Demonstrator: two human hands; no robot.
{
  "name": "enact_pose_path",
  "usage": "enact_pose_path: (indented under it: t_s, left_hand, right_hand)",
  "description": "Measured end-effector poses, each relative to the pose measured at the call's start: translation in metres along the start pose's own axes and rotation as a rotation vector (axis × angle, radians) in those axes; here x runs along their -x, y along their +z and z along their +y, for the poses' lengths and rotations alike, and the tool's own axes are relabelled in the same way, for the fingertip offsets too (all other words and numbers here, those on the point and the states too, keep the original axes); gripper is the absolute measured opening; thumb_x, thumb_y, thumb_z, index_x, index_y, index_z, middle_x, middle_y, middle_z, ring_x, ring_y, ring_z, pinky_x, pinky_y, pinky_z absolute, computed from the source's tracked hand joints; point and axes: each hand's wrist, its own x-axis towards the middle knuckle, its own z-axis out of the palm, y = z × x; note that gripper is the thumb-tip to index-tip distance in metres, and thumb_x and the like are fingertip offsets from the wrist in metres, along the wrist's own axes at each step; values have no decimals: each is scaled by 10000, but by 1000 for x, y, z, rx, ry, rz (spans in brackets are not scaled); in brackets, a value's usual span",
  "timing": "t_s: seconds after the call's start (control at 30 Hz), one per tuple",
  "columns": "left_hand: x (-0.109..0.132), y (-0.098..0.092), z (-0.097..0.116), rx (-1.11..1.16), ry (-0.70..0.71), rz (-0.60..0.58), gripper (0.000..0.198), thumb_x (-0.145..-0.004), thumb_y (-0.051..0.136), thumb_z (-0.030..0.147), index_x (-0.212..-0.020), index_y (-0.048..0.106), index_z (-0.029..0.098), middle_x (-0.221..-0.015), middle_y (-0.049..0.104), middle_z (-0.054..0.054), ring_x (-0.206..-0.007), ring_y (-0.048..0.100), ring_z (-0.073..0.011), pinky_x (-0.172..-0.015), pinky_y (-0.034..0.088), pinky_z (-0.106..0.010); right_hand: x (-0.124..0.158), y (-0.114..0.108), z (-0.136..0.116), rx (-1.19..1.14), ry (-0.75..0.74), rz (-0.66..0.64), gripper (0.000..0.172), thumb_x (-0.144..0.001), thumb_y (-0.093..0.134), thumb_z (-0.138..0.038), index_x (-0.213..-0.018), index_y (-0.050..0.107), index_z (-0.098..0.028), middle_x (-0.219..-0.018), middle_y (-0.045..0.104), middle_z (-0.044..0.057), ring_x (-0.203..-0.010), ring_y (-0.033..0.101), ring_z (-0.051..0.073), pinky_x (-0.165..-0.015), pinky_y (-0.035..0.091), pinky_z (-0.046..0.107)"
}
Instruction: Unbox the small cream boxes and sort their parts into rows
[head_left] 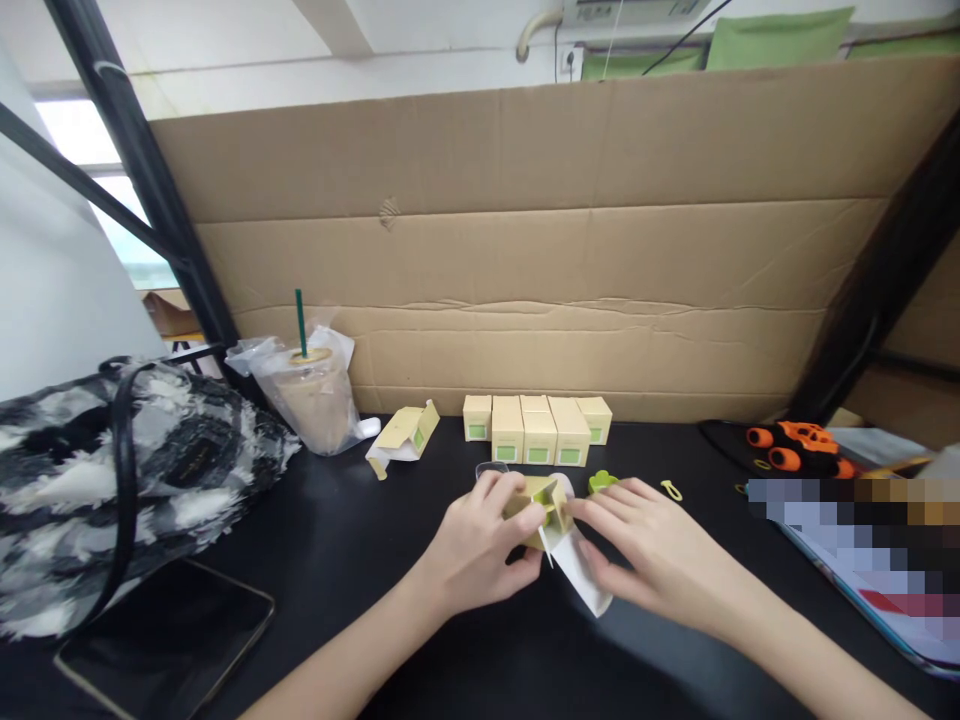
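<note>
A small pale-yellow cardboard box (520, 527) lies on its side in my left hand (484, 545), fingers above it and thumb at its near side. Its open end faces right and shows something green inside (547, 497). My right hand (652, 545) grips the box at that end, with its fingertips on the edge and its thumb near a long white flap (585, 575) that hangs toward me. A green flower-shaped piece (602, 482) sits just beyond my right fingers. Behind my left fingers is a clear plastic piece (491, 467), partly hidden.
Several closed yellow boxes (538, 430) stand in a group behind my hands. An opened box (405, 437), a bagged iced drink (319, 395), a fluffy bag (150, 480) and a phone (169, 640) are left. Rightward lie a yellow loop (672, 490) and an orange-black toy (802, 448).
</note>
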Motion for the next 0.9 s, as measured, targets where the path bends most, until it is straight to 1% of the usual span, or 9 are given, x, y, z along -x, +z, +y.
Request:
enact_pose_path:
  t_s: [0.13, 0.2, 0.3, 0.4, 0.47, 0.53, 0.7, 0.8, 0.9]
  left_hand:
    - [0, -1, 0, -74, 79, 49, 271, -695, 570, 170, -949, 492, 220, -1041, 533, -68, -876, 507, -233, -595, 517, -304]
    - [-1, -2, 1, -73, 93, 64, 260, -690, 576, 176, -935, 496, 213, -1029, 543, -69, -863, 511, -229, -585, 518, -297]
    - [-2, -2, 2, -73, 83, 78, 224, -688, 578, 182, -899, 507, 202, -1013, 555, -72, -858, 519, -228, -578, 522, -292]
    - [-1, -2, 4, -113, 129, 62, 167, -725, 565, 202, -886, 524, 197, -991, 564, -75, -884, 520, -236, -635, 538, -315]
    - [0, -2, 5, -135, 197, 58, 171, -757, 557, 215, -926, 536, 211, -999, 561, -67, -923, 515, -239, -718, 541, -349]
    - [0, -2, 4, -135, 246, 63, 210, -779, 558, 226, -988, 539, 235, -1042, 553, -59, -965, 508, -240, -777, 534, -368]
    - [-4, -8, -3, -130, 233, 82, 241, -801, 554, 205, -1040, 538, 229, -1125, 539, -67, -1036, 491, -245, -853, 519, -387]
    - [-7, -11, -8, -128, 216, 114, 229, -793, 556, 192, -1021, 535, 200, -1116, 544, -85, -1018, 492, -241, -841, 523, -380]
    - [-8, -12, -10, -81, 174, 112, 249, -779, 556, 186, -1024, 516, 193, -1114, 553, -90, -983, 504, -229, -779, 534, -349]
  right_hand:
    - [0, 6, 6, 155, -92, 143, 198, -902, 464, -243, -1051, 571, -169, -948, 642, 95, -810, 611, 212, -692, 467, 345]
    - [1, 8, 9, 204, -82, 195, 171, -908, 483, -288, -948, 597, -166, -993, 637, 115, -841, 609, 225, -700, 470, 352]
    - [1, 10, 13, 254, -3, 257, 249, -901, 502, -353, -769, 588, -160, -1008, 632, 144, -869, 610, 258, -706, 480, 382]
    - [1, 14, 14, 227, -13, 280, 198, -907, 499, -321, -853, 603, -162, -1048, 620, 149, -914, 607, 262, -727, 496, 393]
    - [1, 18, 13, 170, -49, 272, 141, -910, 494, -264, -911, 606, -178, -1060, 617, 135, -923, 607, 250, -725, 507, 387]
    - [2, 20, 11, 78, -53, 253, 118, -910, 486, -210, -891, 602, -190, -1064, 613, 120, -932, 609, 235, -734, 516, 383]
    - [7, 15, 12, -203, 39, 246, 93, -888, 491, -161, -909, 571, -203, -1183, 564, 125, -1064, 580, 232, -833, 511, 386]
    - [8, 10, 11, -346, 51, 259, 92, -886, 475, -143, -921, 528, -211, -1279, 535, 136, -1139, 557, 235, -878, 497, 377]
    - [8, 12, 7, -511, 121, 297, 75, -900, 461, -150, -893, 479, -223, -1253, 574, 126, -1082, 603, 213, -845, 513, 344]
